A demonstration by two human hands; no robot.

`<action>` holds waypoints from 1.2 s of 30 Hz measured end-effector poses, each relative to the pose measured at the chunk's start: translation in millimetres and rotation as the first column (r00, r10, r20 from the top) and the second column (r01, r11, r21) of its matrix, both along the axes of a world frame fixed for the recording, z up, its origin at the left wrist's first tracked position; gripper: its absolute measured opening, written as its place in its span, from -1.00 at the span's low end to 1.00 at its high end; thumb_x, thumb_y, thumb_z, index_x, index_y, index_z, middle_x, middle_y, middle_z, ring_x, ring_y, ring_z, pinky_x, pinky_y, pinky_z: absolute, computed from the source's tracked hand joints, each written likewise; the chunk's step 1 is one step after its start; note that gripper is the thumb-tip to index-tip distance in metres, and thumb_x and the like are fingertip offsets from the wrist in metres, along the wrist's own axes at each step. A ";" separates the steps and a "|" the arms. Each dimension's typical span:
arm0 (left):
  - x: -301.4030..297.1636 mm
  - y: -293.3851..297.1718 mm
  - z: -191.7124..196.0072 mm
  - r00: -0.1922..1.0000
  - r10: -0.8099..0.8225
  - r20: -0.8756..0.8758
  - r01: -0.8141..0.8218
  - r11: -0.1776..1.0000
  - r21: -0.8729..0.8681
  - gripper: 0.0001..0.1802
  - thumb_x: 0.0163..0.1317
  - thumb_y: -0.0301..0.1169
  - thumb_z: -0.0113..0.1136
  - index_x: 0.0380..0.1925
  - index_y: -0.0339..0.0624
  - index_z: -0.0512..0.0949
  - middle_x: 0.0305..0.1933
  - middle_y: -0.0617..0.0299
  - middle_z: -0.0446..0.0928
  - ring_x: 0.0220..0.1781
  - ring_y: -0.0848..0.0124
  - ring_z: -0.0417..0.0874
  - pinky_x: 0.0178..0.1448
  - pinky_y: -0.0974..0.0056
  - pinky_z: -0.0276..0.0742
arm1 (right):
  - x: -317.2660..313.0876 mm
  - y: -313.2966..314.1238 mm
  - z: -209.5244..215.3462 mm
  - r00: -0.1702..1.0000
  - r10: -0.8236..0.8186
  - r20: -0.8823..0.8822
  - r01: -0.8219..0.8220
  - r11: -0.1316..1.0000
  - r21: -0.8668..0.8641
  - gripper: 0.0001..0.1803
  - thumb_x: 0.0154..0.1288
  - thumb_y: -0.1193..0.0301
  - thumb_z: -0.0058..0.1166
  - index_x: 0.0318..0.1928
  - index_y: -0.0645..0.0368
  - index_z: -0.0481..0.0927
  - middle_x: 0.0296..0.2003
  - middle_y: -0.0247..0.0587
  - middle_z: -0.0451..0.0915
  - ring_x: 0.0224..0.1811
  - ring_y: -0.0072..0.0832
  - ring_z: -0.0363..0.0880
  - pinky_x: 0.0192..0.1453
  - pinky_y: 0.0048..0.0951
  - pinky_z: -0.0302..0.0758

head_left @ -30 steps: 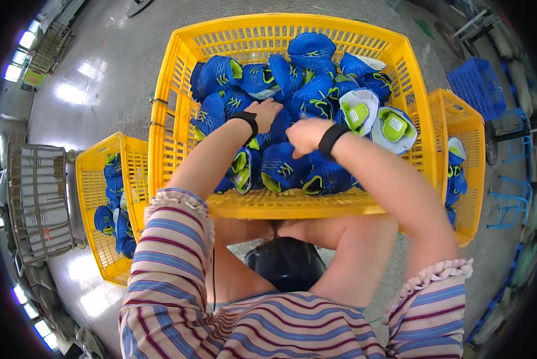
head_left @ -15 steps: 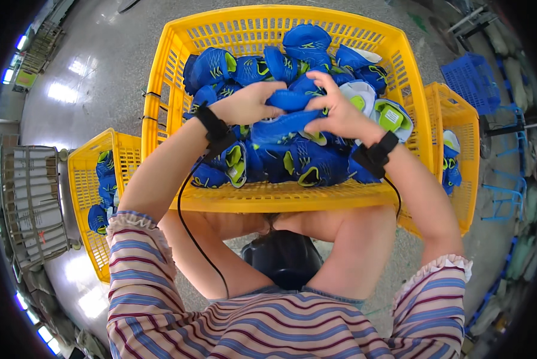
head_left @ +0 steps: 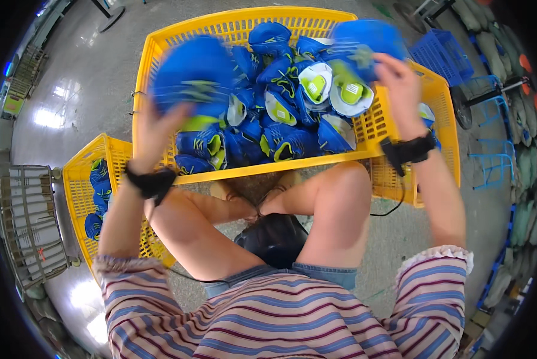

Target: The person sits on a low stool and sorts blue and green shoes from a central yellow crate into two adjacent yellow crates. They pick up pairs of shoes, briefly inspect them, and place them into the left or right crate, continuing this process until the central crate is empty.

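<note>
My left hand [head_left: 163,128] grips the end of a blue shoe upper [head_left: 195,69], raised over the left side of a large yellow crate [head_left: 244,173]; both are smeared by motion. On the far right side, my right hand [head_left: 400,87] is closed on a second blue shoe upper [head_left: 370,42], also blurred and held above the rim. Beneath and between the two hands, a pile of blue shoe uppers [head_left: 280,81] with lime-green linings fills the crate. Some show white and lime insides [head_left: 316,82] facing up. Black bands are strapped around both wrists.
Smaller yellow crates stand at the left [head_left: 80,173] and right [head_left: 448,137], with blue uppers inside. Farther right are a blue crate [head_left: 445,57] and blue metal frames [head_left: 493,158]. A wheeled rack [head_left: 32,209] stands far left. My knees are against the near side of the crate.
My hands were close together over the pile's middle, handling blue uppers. They have parted, the left going left and the right going right, each with a blue upper. The view has shifted slightly.
</note>
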State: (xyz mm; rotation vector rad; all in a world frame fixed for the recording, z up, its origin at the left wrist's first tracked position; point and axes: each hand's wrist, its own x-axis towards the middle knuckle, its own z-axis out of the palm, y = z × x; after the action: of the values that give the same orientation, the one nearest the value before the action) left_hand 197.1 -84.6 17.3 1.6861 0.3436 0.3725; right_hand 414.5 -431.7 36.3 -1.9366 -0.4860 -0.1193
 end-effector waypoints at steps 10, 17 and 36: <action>-230.2 290.7 -59.2 0.726 0.686 0.047 -0.128 0.069 0.989 -0.32 0.10 -0.23 0.20 0.13 -0.40 0.23 0.09 -0.20 0.35 0.11 0.05 0.39 0.23 0.15 0.24 | 50.9 -235.0 -19.6 0.835 0.094 0.542 0.513 0.220 -0.830 -0.67 0.03 0.53 0.05 -0.13 0.03 0.56 -0.05 -0.03 0.42 -0.02 -0.11 0.42 -0.01 -0.27 0.39; 74.1 6.6 -79.5 0.788 -0.475 -0.391 0.594 0.422 0.685 -0.52 -0.05 -0.27 0.28 -0.10 -0.20 0.45 -0.09 0.00 0.47 0.04 0.10 0.43 0.14 0.14 0.34 | 37.3 -12.4 -62.9 0.781 0.441 -0.443 -0.512 0.046 -0.858 -0.59 0.07 0.25 0.05 -0.01 -0.04 0.52 -0.20 -0.10 0.59 -0.14 -0.18 0.55 -0.07 -0.24 0.48; 135.3 -26.3 -130.3 0.633 -0.635 -0.443 0.549 0.772 -0.321 -0.64 0.08 -0.32 0.22 -0.11 -0.22 0.53 -0.20 0.25 0.58 -0.15 0.48 0.54 -0.09 0.38 0.45 | 78.6 1.5 -86.8 0.338 0.580 -0.741 -0.930 0.328 -0.167 -0.79 -0.08 0.46 0.25 -0.37 0.17 0.53 -0.51 -0.40 0.49 -0.44 -0.62 0.43 -0.36 -0.57 0.37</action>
State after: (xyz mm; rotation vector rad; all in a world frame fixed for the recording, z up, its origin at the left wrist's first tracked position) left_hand 332.5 -110.9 -113.0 1.6158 0.1827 -0.6304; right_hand 493.2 -430.2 -50.5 -1.8911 -1.1349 1.4383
